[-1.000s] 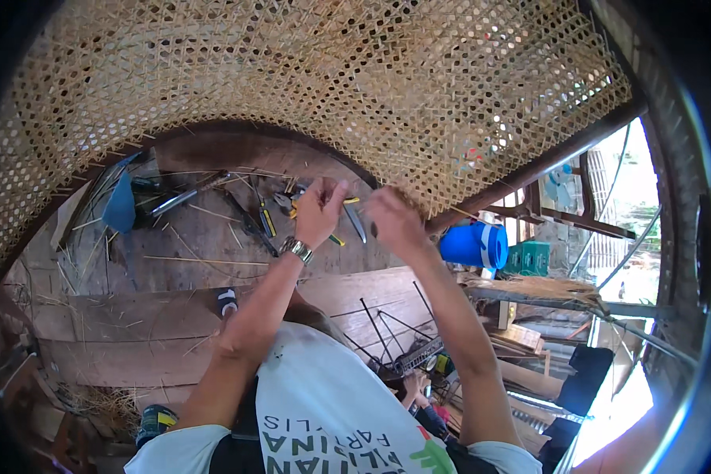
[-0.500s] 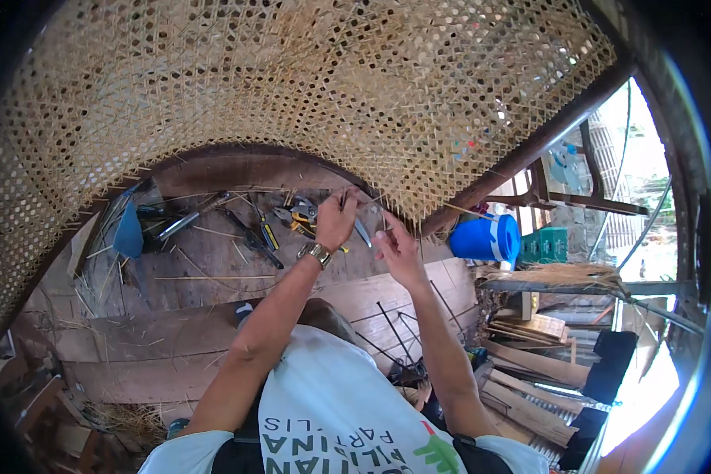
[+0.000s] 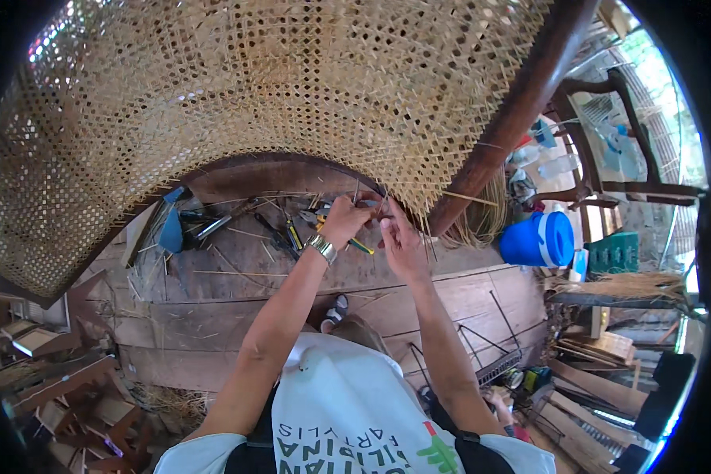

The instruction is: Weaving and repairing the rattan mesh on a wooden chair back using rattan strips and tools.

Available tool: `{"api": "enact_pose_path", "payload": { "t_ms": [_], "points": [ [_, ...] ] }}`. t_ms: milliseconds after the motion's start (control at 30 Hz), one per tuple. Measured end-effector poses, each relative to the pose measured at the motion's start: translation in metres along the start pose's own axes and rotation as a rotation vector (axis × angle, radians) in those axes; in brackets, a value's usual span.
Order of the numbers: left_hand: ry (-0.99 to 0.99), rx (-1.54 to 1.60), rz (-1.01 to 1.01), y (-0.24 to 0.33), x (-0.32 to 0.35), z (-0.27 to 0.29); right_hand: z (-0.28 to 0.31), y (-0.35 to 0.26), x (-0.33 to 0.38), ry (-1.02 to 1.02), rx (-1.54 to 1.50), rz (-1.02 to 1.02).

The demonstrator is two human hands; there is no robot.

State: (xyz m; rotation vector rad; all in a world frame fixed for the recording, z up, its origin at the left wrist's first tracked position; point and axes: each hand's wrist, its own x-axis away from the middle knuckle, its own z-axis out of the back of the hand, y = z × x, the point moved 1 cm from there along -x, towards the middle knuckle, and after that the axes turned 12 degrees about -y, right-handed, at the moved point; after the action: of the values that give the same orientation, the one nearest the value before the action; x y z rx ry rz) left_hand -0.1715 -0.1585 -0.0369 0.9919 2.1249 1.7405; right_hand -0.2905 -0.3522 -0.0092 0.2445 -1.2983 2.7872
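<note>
A large woven cane panel [image 3: 292, 103] spans the upper view, set in a dark wooden frame with a curved lower rim [image 3: 268, 156]. My left hand [image 3: 346, 223], with a watch [image 3: 321, 248] on its wrist, is closed in a pinch at the rim near the panel's lower corner. A thin piece sticks up by its fingertips; its kind cannot be made out. Beside it, my right hand [image 3: 405, 245] reaches its index finger up to the cane edge, thumb bent towards the left fingers. What lies between its fingertips is hidden. Loose cane ends [image 3: 428, 221] hang next to it.
Behind my hands, pliers [image 3: 314, 216], a yellow-and-black cutter [image 3: 294, 235] and a blue piece [image 3: 171, 231] lie on the boards with cane scraps. To the right are a blue bucket [image 3: 539, 239], a green crate [image 3: 613, 252], a chair frame [image 3: 648, 170] and stacked wood [image 3: 584, 395].
My view has shifted, so the bucket and chair frame sit farther right. My hands stay at the rim and have drawn closer together. The blade below my left hand no longer shows.
</note>
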Motion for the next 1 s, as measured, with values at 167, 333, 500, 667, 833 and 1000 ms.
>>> {"api": "enact_pose_path", "payload": {
  "t_ms": [167, 333, 500, 667, 833, 1000],
  "points": [
    [0.031, 0.138, 0.029, -0.008, 0.005, -0.022, -0.007, -0.007, 0.004, 0.149, -0.142, 0.203],
    [-0.045, 0.190, 0.024, -0.025, -0.004, -0.024, -0.032, 0.012, -0.010, 0.090, -0.848, 0.029],
    [0.065, 0.130, 0.000, -0.040, -0.003, -0.012, -0.044, -0.028, -0.001, 0.065, -1.300, -0.196],
    [0.174, -0.586, -0.218, -0.021, -0.001, -0.010, -0.067, -0.013, -0.026, 0.357, -1.107, -0.078],
    [0.235, -0.874, -0.489, 0.004, 0.011, -0.011, -0.083, -0.017, -0.039, 0.585, -1.057, -0.005],
    [0.217, -0.921, -0.583, 0.027, 0.005, 0.007, -0.106, -0.032, -0.054, 0.616, -1.291, 0.000]
  ]
}}
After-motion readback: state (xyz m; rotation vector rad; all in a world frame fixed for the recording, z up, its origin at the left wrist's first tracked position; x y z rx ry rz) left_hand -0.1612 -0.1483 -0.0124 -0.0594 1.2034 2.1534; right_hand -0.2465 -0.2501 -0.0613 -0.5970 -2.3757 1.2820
